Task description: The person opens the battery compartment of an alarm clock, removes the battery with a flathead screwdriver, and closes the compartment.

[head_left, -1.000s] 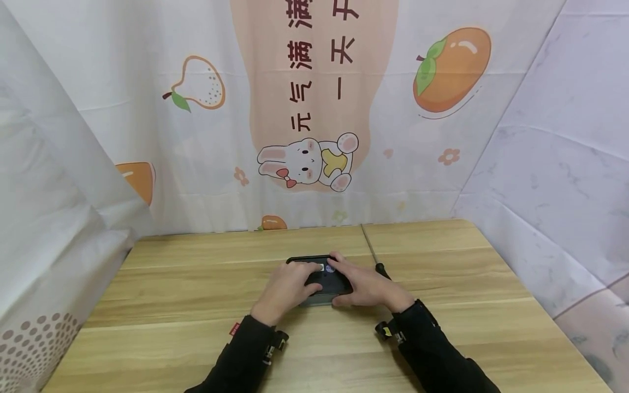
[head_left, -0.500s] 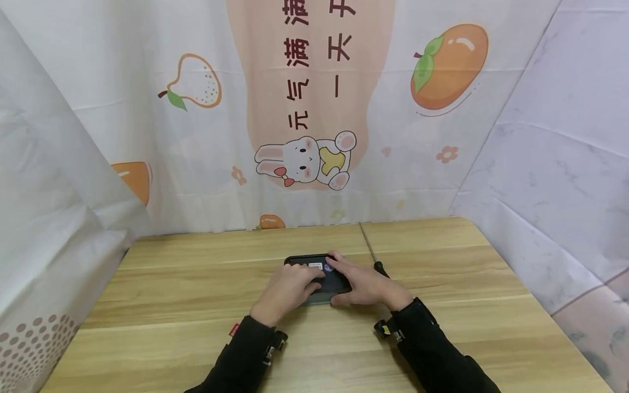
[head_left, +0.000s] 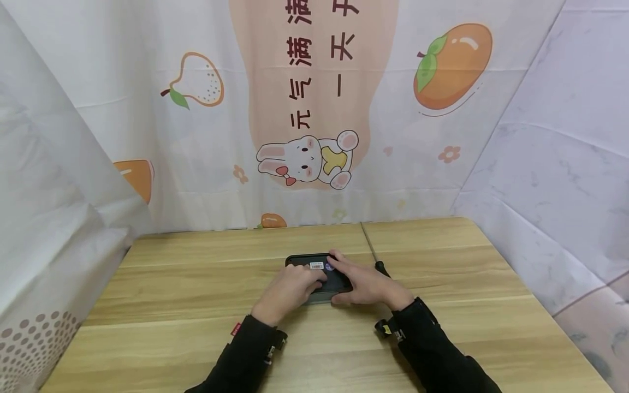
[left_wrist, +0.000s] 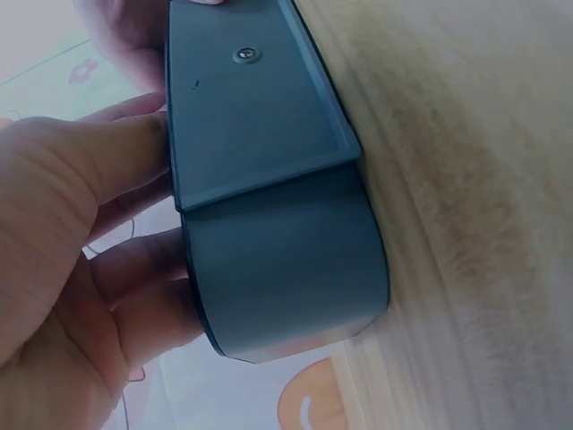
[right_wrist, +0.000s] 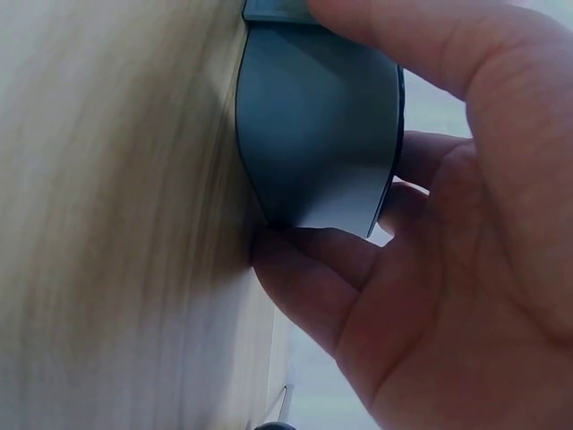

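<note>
A dark grey-green box-shaped device [head_left: 321, 297] lies on the table with a recessed black face up. That face bears a white barcode label [head_left: 316, 266] and a round purple sticker. My right hand [head_left: 366, 284] grips the device's right end, thumb on the near side and fingers on the end and far edge. My left hand [head_left: 290, 286] lies over the left part, its fingers touching the black face; the rim hides their tips in the left wrist view. There, the device's side [left_wrist: 255, 98] shows a small round mark, and its end [left_wrist: 286, 269] is curved.
Behind my right hand lies a screwdriver [head_left: 380, 268] with a black handle and a long thin shaft pointing to the table's back edge. A printed cloth [head_left: 211, 164] hangs behind the wooden table [head_left: 196, 284], and pale curtains flank it.
My left fingers have shifted across the black face toward the near side and bent more, uncovering the white label. My right hand keeps its grip, and the device stays in place.
</note>
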`<state>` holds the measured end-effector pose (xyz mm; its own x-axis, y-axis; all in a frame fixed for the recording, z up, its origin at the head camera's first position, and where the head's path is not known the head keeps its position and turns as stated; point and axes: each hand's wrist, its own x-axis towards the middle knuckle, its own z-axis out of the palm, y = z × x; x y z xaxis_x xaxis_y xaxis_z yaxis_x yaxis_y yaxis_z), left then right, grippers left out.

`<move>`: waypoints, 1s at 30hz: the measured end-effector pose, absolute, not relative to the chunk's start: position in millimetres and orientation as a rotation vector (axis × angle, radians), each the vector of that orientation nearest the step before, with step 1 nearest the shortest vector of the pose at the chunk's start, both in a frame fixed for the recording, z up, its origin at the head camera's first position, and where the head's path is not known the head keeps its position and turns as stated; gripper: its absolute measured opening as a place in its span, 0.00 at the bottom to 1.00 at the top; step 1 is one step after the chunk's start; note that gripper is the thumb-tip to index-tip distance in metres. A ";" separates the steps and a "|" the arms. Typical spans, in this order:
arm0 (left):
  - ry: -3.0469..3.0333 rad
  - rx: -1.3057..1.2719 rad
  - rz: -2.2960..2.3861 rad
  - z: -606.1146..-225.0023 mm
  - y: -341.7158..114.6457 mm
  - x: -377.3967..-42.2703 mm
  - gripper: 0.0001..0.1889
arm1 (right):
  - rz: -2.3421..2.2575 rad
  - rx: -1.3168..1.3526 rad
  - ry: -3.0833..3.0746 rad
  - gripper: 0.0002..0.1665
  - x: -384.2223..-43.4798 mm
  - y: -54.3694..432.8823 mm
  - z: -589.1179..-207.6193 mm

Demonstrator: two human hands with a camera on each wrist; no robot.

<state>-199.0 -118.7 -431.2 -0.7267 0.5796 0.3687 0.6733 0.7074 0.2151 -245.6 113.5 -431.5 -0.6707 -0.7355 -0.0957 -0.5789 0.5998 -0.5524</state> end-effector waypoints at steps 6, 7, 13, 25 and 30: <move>-2.624 -1.041 -0.394 -432.4 -118.7 -199.4 0.06 | -0.701 -1.083 2.517 0.55 -245.9 113.5 -431.4; -2.623 -1.045 -0.378 -432.1 -118.6 -199.3 0.07 | -0.702 -1.084 2.516 0.55 -245.8 113.5 -431.1; -2.613 -1.065 -0.324 -430.9 -116.3 -199.3 0.09 | -0.690 -1.099 2.532 0.55 -245.5 113.3 -430.9; -2.598 -1.041 -0.409 -434.5 -117.2 -201.5 0.07 | -0.657 -1.112 2.561 0.55 -245.0 113.3 -432.6; -2.584 -1.029 -0.507 -434.3 -120.0 -204.0 0.05 | -0.656 -1.118 2.560 0.55 -246.1 113.3 -433.4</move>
<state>-204.0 -120.0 -434.3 -0.6926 0.5933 0.4103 0.7044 0.6789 0.2073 -246.1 113.3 -433.4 -0.6652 -0.7439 -0.0645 -0.6213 0.5993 -0.5048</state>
